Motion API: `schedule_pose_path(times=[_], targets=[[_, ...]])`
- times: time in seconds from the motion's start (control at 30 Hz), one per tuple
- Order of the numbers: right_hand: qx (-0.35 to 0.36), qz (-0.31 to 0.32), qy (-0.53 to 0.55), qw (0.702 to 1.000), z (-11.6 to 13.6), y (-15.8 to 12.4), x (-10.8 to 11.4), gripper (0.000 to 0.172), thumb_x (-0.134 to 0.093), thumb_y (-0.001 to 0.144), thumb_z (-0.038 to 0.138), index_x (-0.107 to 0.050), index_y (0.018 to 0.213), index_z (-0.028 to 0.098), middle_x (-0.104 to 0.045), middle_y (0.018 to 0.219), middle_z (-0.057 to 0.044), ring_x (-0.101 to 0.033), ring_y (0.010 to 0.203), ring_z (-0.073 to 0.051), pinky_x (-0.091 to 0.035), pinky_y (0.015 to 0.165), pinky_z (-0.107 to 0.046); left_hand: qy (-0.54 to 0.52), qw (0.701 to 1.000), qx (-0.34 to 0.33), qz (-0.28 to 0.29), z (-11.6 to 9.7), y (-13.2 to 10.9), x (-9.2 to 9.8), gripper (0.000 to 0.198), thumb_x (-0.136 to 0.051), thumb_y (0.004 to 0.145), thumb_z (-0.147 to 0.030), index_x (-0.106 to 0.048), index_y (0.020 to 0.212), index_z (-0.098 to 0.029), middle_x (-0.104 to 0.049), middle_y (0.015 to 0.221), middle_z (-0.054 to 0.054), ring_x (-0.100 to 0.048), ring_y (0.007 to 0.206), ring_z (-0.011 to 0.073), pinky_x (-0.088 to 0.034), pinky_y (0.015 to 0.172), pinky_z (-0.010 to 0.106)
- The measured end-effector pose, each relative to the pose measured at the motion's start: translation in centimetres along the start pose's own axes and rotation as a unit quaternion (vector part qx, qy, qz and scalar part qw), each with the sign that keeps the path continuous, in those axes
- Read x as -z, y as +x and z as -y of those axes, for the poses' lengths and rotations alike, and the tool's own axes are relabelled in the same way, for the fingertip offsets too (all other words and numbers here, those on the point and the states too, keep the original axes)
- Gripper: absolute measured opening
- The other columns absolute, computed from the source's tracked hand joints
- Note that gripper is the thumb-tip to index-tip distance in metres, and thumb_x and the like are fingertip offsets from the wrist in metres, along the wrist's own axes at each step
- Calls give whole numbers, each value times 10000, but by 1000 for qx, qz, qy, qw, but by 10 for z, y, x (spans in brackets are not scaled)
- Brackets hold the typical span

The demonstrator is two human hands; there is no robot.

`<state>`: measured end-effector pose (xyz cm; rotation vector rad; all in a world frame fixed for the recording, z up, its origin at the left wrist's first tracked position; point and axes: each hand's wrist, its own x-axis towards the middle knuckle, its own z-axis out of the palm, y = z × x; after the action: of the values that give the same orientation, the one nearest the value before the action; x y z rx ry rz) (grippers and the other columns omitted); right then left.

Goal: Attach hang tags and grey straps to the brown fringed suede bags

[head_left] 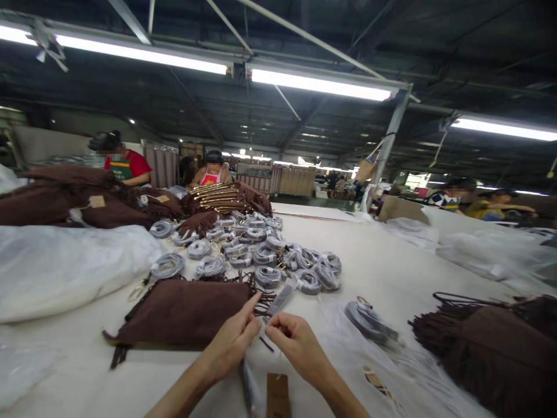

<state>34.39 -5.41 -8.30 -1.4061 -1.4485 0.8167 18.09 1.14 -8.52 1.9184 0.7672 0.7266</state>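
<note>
Across the white table [383,249] before me, one brown fringed bag [191,310] lies flat, just left of my two hands. Beyond it sit well over a dozen grey coiled straps [267,276], too crowded to count exactly; one separate coil [369,322] lies to my right, and one cardboard tag [277,397] lies below my hands. Both forearms reach forward and inward. My left hand [237,342] slants toward the bag's fringed right end, forefinger extended, thumb near it; my right hand [300,345] is curled, thumb and forefinger close together. I cannot tell whether either grip is closed on anything. The bag looks soft, matte and roughly rectangular; the straps form rings, and crinkled translucent plastic [69,267] spreads at left.
</note>
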Motion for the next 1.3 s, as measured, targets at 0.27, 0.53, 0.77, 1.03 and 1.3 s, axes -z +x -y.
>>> schedule_pose_path(times=[0.27,0.53,0.77,1.03,1.3], targets=[[22,-27,-89,995,-2,-8,20,193,-540,778,305,-607,658,170,-487,568,23,-435,575,-126,-315,541,-244,-51,997,53,31,4,10,-4,279,-510,748,-423,-554,642,-169,-415,516,-61,-327,506,102,-234,490,230],[-58,102,187,975,27,-2,1,409,-549,763,278,-558,1164,197,-653,1033,-50,-680,795,-169,-542,567,-238,105,994,-33,-3,-16,9,5,349,-428,853,-422,-464,594,-191,-484,591,-32,-421,580,122,-301,543,235],[-56,77,111,989,15,9,-8,61,-521,799,191,-565,759,174,-597,632,40,-582,522,-102,-480,503,-197,207,977,-45,-27,-11,9,15,418,-424,861,-434,-385,519,-197,-421,528,-42,-392,542,114,-261,525,239],[157,60,-211,963,-11,14,-10,186,-551,873,164,-727,849,220,-719,790,11,-625,723,-132,-412,666,-212,180,983,-41,18,16,13,29,304,-420,869,-326,-616,686,-184,-612,712,16,-550,708,157,-427,681,252],[78,62,-408,908,-19,16,-9,201,-526,879,203,-727,866,218,-752,890,-70,-676,807,-216,-376,641,-275,366,928,-26,66,15,11,13,273,-453,856,-205,-724,876,-233,-611,886,46,-568,906,194,-428,817,285]])
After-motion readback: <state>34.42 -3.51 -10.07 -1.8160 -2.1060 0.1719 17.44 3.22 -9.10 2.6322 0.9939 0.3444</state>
